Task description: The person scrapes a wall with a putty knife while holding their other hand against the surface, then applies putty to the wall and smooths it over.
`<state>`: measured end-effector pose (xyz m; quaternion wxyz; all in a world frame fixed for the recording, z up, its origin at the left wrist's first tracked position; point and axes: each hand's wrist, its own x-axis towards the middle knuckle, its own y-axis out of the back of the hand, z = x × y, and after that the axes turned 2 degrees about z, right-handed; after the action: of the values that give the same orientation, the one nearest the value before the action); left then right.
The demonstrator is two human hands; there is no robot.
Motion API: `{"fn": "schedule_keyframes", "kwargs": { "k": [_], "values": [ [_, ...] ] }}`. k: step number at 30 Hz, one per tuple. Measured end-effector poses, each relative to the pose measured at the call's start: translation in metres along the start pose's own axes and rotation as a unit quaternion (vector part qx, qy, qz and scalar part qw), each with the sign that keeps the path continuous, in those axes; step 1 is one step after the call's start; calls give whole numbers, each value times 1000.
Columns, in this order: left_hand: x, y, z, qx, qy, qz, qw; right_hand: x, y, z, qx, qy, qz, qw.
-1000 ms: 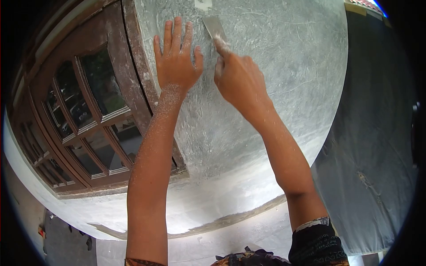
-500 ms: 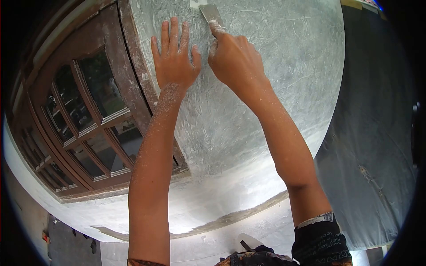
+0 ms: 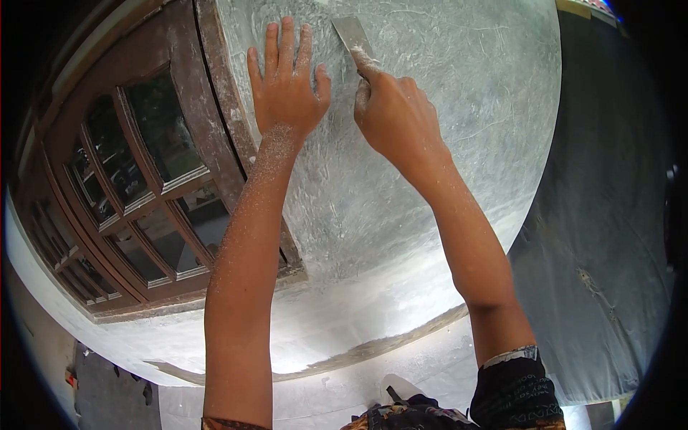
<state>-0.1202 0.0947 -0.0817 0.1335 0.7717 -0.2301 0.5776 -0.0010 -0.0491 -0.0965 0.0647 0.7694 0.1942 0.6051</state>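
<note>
My right hand (image 3: 398,118) is closed around a putty knife (image 3: 352,39), a flat metal scraper with white residue near its grip. The blade points up and to the left, against or just over the grey wall (image 3: 459,93); contact is not clear. To the left, my left hand (image 3: 289,97) lies flat on the same wall with fingers spread, holding nothing. White dust covers the left wrist and forearm. The wall surface is rough and streaked, with pale scrape marks.
On the left, a brown wooden window (image 3: 161,179) with glass panes sits in a worn frame close to my left arm. A dark sheet (image 3: 602,201) hangs at the right. Below, the wall's lower part is whiter, with a brownish ledge line (image 3: 365,350).
My right hand and the putty knife have moved down and slightly right. A white patch by the blade's tip at the top is out of sight. My left hand stays spread on the wall.
</note>
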Motion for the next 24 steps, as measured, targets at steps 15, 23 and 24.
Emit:
{"fn": "schedule_keyframes", "kwargs": {
  "k": [15,23,24],
  "values": [
    [-1,0,-1,-4,-7,2,1000,26,4,4,-3,6,19,1000],
    [1,-1,0,11,-1,-6,1000,21,1,12,-1,20,14,1000],
    [0,0,0,10,-3,-7,1000,30,1,10,-1,18,21,1000]
  ]
}}
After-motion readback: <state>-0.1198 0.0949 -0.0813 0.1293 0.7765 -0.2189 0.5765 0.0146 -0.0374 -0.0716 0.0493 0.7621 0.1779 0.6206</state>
